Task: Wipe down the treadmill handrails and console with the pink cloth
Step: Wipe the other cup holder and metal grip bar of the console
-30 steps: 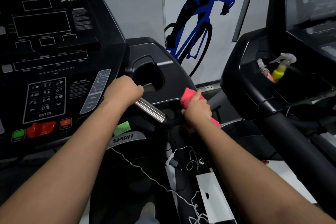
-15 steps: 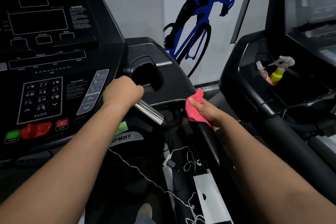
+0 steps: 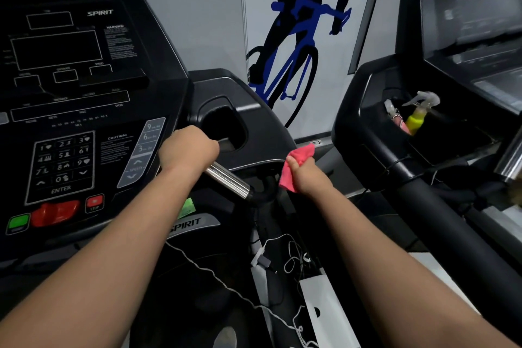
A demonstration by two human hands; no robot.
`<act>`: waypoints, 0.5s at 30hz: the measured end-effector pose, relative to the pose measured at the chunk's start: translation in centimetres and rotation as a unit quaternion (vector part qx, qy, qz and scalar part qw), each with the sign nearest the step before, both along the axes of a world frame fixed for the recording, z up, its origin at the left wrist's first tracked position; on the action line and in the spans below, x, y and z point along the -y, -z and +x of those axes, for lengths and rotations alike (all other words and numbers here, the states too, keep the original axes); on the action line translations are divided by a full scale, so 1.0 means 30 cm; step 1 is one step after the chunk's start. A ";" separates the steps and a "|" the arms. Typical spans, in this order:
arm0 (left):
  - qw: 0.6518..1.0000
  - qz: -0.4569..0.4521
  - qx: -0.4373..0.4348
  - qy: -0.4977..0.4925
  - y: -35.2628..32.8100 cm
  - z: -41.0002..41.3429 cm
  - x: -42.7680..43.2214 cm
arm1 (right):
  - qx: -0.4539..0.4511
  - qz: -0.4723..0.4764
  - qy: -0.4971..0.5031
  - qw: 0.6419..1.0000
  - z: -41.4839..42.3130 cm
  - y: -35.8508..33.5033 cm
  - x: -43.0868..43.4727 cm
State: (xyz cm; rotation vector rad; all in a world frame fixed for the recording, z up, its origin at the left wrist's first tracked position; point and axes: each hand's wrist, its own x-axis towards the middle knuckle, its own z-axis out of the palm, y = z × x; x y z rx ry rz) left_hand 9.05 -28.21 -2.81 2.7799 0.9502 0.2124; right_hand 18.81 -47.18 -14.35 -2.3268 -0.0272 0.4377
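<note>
1. Hands first: the left hand (image 3: 187, 150) is curled tight round the upper end of the chrome grip bar (image 3: 229, 181), just below the console (image 3: 84, 87).
2. The right hand (image 3: 309, 176) clamps the pink cloth (image 3: 297, 162), thumb laid across its front.
3. The cloth is bunched, poking up above the fist and hanging below it. It sits just under the curved rim of the console's side tray (image 3: 262, 133), beside the black elbow (image 3: 267, 188) where the chrome bar ends.
4. Whether the cloth touches the handrail cannot be told, because the hand hides that spot.
5. A yellow spray bottle (image 3: 418, 117) stands in the neighbouring treadmill's tray (image 3: 367, 121), well apart from both hands.
6. White cables (image 3: 291, 260) lie tangled below the forearms.
</note>
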 end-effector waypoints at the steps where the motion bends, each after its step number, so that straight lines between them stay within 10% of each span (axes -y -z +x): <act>1: 1.000 -0.001 0.000 0.001 0.002 0.000 -0.002 | 0.020 -0.027 0.001 0.999 -0.014 -0.006 -0.012; 8: 0.998 -0.029 0.030 0.039 0.020 -0.012 -0.028 | 0.086 -0.262 -0.027 0.961 -0.070 -0.013 -0.118; 15: 0.997 -0.041 0.039 0.052 0.020 -0.015 -0.034 | 0.044 -0.006 -0.045 0.998 0.021 0.007 -0.013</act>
